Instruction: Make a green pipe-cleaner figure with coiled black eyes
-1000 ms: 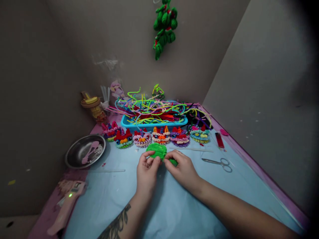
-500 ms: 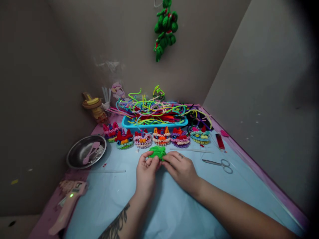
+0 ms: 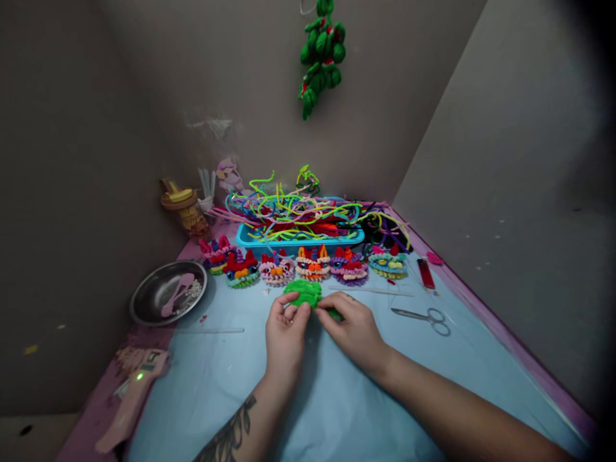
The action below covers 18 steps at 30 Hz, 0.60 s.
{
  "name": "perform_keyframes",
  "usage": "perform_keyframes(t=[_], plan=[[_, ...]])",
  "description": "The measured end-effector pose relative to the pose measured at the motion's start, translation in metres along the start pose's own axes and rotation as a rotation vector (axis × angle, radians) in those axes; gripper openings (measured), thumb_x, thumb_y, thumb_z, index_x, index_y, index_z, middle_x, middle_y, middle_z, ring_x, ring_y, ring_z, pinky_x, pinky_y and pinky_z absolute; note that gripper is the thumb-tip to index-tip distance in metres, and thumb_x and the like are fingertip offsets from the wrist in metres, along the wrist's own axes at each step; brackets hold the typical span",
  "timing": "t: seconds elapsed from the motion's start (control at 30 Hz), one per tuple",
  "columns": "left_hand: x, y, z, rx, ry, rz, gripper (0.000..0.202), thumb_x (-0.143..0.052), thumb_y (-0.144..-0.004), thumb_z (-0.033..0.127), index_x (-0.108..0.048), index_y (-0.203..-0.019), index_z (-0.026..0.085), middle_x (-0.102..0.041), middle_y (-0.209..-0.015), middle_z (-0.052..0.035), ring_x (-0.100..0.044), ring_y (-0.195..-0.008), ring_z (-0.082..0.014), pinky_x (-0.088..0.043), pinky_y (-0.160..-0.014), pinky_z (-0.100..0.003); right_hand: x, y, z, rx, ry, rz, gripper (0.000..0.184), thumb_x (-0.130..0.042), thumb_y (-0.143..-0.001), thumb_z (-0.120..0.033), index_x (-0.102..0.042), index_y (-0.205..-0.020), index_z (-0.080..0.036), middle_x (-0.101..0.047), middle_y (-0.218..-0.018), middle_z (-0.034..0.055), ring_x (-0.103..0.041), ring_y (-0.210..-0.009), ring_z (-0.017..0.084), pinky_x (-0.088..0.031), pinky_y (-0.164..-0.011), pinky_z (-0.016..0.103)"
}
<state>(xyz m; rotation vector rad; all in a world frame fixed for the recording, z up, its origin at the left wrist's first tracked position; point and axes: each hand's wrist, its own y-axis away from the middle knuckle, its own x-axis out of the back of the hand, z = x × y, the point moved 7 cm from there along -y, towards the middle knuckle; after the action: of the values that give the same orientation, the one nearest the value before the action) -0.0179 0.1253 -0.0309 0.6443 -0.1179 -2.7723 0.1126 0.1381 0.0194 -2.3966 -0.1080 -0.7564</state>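
Observation:
A bright green fuzzy piece (image 3: pixel 303 293), looking like coiled pipe cleaner, is held above the blue table cover (image 3: pixel 231 385). My left hand (image 3: pixel 286 324) grips its left and lower edge between thumb and fingers. At its lower right, my right hand (image 3: pixel 353 324) is closed in a pinch on a green pipe cleaner strand (image 3: pixel 335 314), part of which shows under the fingers. Just behind the hands stands a row of several colourful pipe cleaner animal heads, among them an orange and cream one (image 3: pixel 312 263) and a purple and red one (image 3: pixel 350 266).
A blue tray (image 3: pixel 301 239) heaped with pipe cleaners is at the back. Scissors (image 3: pixel 423 317) and a red lighter-like item (image 3: pixel 425 274) lie to the right. On the left are a steel bowl (image 3: pixel 149 298), a glue stick (image 3: pixel 212 330) and a pink glue gun (image 3: pixel 132 401).
The green piece has turned to show a broader, flatter face. My right fingers have shifted slightly, and a green strand now shows beneath them. The whole view has moved a little.

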Motion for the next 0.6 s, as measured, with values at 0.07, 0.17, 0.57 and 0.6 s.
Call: perform_keyframes(t=[0.07, 0.17, 0.57, 0.6], plan=[[0.0007, 0.0001, 0.0003, 0.003, 0.000, 0.007, 0.037, -0.076, -0.067, 0.030, -0.056, -0.095, 0.019, -0.067, -0.067, 0.0011, -0.062, -0.065, -0.0121, -0.045, -0.065, -0.023, -0.0006, 0.0001, 0.0025, -0.030, -0.023, 0.005, 0.006, -0.057, -0.083, -0.017, -0.061, -0.081, -0.022, -0.065, -0.077, 0.0029, -0.061, -0.074, 0.018, -0.049, -0.068, 0.031], [0.0018, -0.0010, -0.0006, 0.013, 0.021, 0.013, 0.039, -0.076, -0.067, 0.031, -0.055, -0.097, 0.018, -0.067, -0.069, 0.0005, -0.064, -0.067, -0.0125, -0.046, -0.067, -0.024, -0.0005, -0.0003, 0.0029, -0.029, -0.028, 0.008, 0.007, -0.057, -0.082, -0.016, -0.061, -0.080, -0.022, -0.065, -0.077, 0.0030, -0.061, -0.076, 0.018, -0.049, -0.070, 0.031], [-0.0016, -0.0012, -0.0033, 0.140, 0.204, 0.029, 0.044, -0.080, -0.063, 0.026, -0.054, -0.097, 0.017, -0.072, -0.077, -0.0027, -0.068, -0.069, -0.0133, -0.051, -0.077, -0.030, 0.0077, 0.0005, -0.0060, 0.117, 0.070, 0.042, 0.008, -0.056, -0.085, -0.016, -0.061, -0.089, -0.021, -0.066, -0.084, 0.0047, -0.060, -0.083, 0.019, -0.049, -0.076, 0.034], [-0.0014, -0.0012, -0.0033, 0.137, 0.210, 0.028, 0.044, -0.080, -0.063, 0.026, -0.053, -0.097, 0.017, -0.072, -0.077, -0.0029, -0.068, -0.069, -0.0134, -0.051, -0.078, -0.031, 0.0074, 0.0005, -0.0062, 0.121, 0.082, 0.033, 0.008, -0.056, -0.086, -0.015, -0.061, -0.089, -0.021, -0.066, -0.085, 0.0049, -0.060, -0.083, 0.019, -0.049, -0.077, 0.034]])
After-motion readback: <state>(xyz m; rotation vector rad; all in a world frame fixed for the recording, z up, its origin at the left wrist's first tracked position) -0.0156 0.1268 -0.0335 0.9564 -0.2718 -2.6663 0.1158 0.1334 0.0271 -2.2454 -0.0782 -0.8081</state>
